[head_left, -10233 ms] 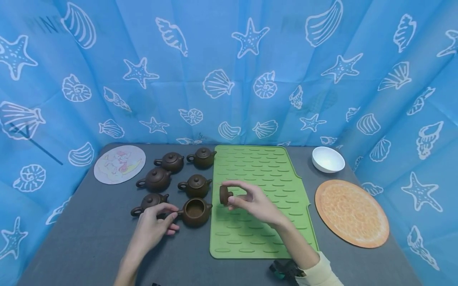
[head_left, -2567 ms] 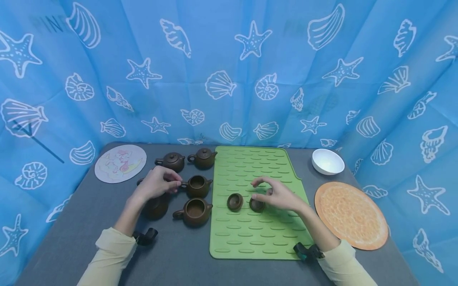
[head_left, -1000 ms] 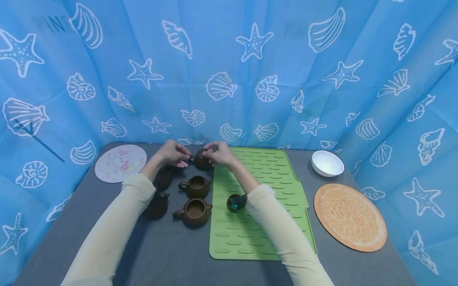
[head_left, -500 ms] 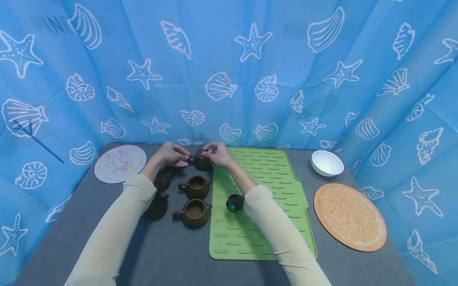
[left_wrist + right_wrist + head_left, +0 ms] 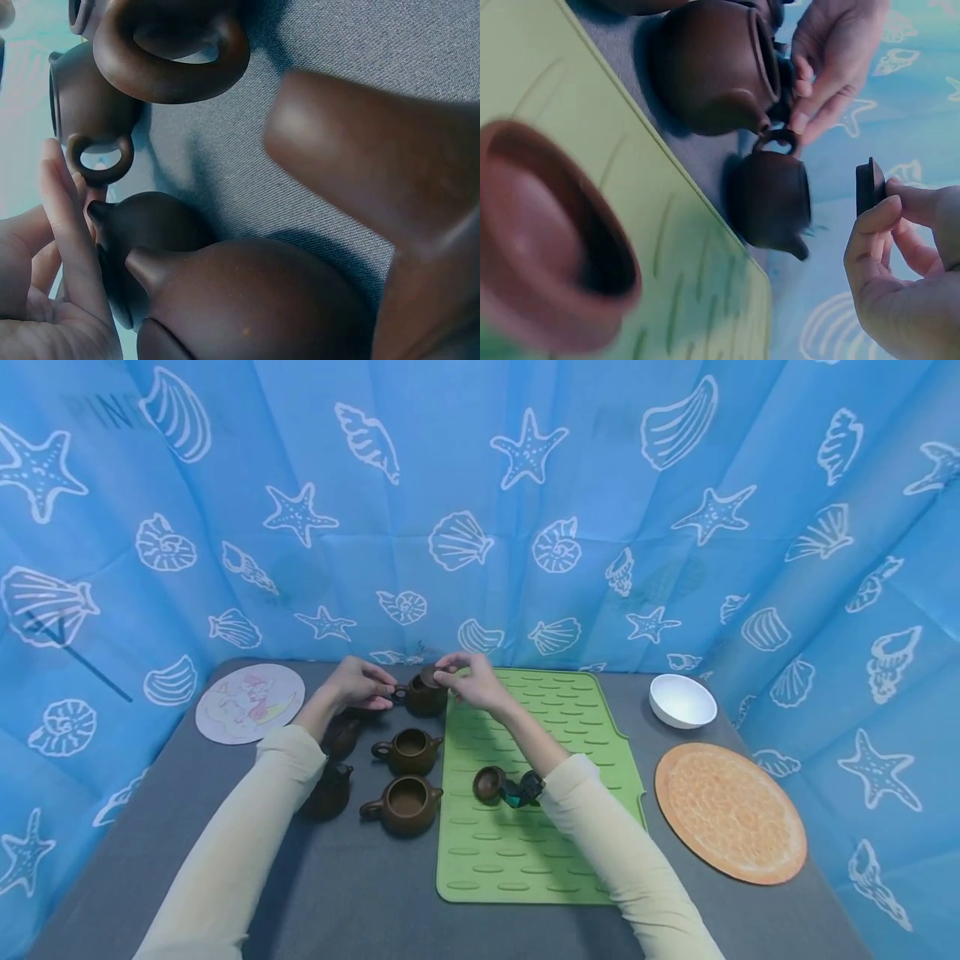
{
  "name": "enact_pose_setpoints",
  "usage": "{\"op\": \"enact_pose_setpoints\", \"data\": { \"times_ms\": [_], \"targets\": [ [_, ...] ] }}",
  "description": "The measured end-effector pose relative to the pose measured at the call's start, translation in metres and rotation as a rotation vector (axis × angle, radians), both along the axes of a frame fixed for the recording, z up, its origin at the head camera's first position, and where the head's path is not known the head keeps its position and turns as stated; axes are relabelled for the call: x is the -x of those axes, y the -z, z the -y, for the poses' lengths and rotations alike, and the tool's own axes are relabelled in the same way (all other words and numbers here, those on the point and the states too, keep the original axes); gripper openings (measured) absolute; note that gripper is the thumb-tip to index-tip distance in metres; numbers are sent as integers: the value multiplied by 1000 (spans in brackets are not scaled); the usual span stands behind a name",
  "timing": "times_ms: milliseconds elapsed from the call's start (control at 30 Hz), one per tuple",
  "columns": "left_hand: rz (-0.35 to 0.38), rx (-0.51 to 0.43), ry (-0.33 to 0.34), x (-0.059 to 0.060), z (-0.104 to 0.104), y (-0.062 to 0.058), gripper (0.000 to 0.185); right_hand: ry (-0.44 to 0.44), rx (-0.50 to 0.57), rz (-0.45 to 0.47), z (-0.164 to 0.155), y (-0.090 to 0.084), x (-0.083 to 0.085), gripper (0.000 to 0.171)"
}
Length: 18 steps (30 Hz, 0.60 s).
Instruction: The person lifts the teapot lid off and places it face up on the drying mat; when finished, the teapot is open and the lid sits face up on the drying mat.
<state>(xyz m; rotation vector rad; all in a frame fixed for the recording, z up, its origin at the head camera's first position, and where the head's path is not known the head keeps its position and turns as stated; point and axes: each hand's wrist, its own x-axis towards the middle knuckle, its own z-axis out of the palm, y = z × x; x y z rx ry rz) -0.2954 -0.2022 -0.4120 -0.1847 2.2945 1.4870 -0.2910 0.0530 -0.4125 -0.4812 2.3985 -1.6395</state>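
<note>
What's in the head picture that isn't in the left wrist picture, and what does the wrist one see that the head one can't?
Only the head view: the white bowl, the orange round mat and the cream sleeves.

Only the left wrist view: the spout of the back-left lidded teapot. The person's left hand covers that spout in the head view.

Both: that same hand, the teapot pinched by its handle, and the open middle teapot.
</note>
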Motion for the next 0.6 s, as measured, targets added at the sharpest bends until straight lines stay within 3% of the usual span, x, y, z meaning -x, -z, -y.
{"op": "enact_pose_setpoints", "data": {
  "times_ms": [367,600],
  "targets": [
    [-32,-3,15,-1,1,1,29,-19,-19,25,-57,-18,-19,29],
    [-20,2,10,-2,-1,1,30,-94,9,22,-98,-15,-44,48]
  ]
}}
